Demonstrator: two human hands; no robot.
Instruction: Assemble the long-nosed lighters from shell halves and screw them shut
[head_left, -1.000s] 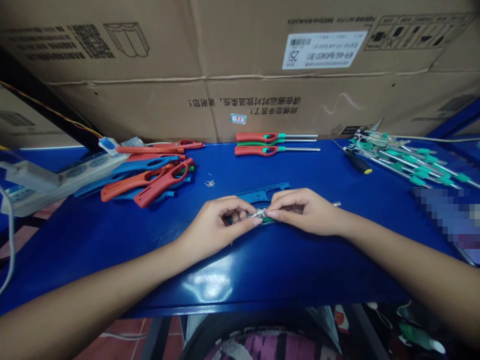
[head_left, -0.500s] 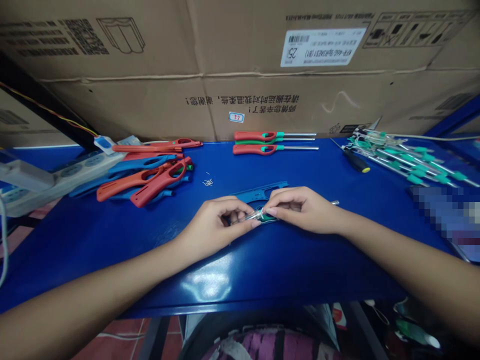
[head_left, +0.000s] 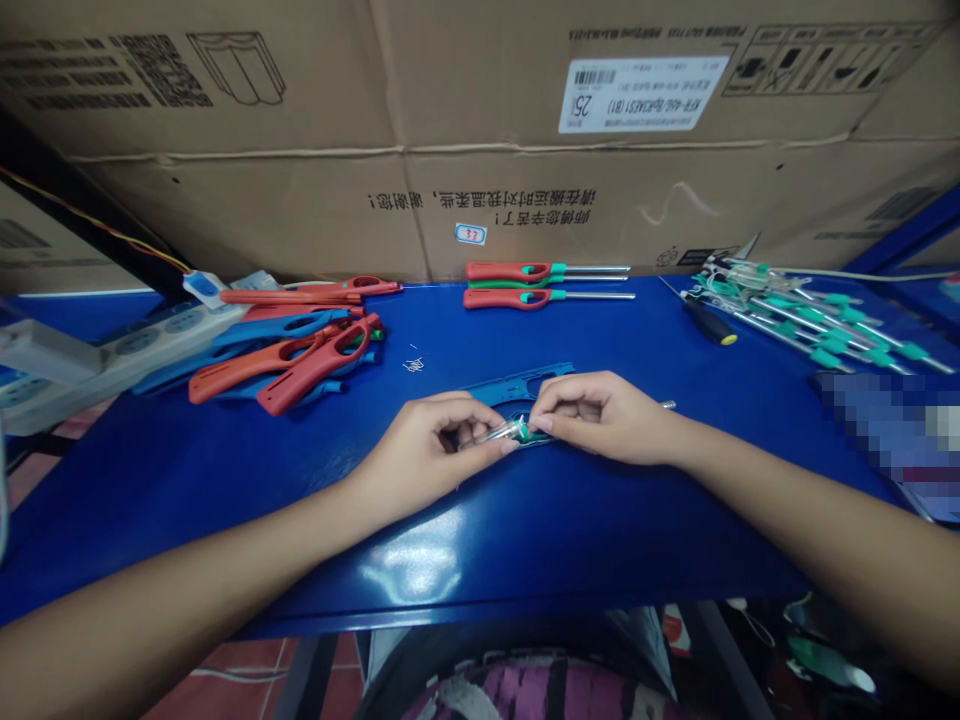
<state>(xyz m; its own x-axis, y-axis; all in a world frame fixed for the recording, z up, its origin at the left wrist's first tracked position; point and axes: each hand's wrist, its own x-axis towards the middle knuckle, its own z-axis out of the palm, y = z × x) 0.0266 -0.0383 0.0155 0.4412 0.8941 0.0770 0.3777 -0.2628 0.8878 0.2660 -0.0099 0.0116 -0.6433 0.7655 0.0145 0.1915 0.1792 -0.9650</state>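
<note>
My left hand (head_left: 442, 440) is closed around a clear, shiny tube-like part (head_left: 495, 433), its thumb and fingertips pinching near the green and white end. My right hand (head_left: 600, 415) has its thumb and forefinger pinched at the green part (head_left: 529, 434) beside that end; the exact thing between the fingertips is too small to tell. A metal rod tip (head_left: 668, 405) pokes out behind the right wrist. Just behind both hands lies a blue handle shell (head_left: 510, 387) on the blue table.
Red and blue handle shells (head_left: 300, 365) are piled at the left by a power strip (head_left: 161, 335). Red lighters (head_left: 510, 298) lie at the back before a cardboard box (head_left: 300, 200). Rods with green parts (head_left: 810, 315), a screwdriver (head_left: 709, 320) and a blurred flat object (head_left: 892, 430) are at the right.
The fingertips of my right hand have shifted slightly right, away from the left fingertips, showing more of the green and white end. My left hand keeps its hold.
</note>
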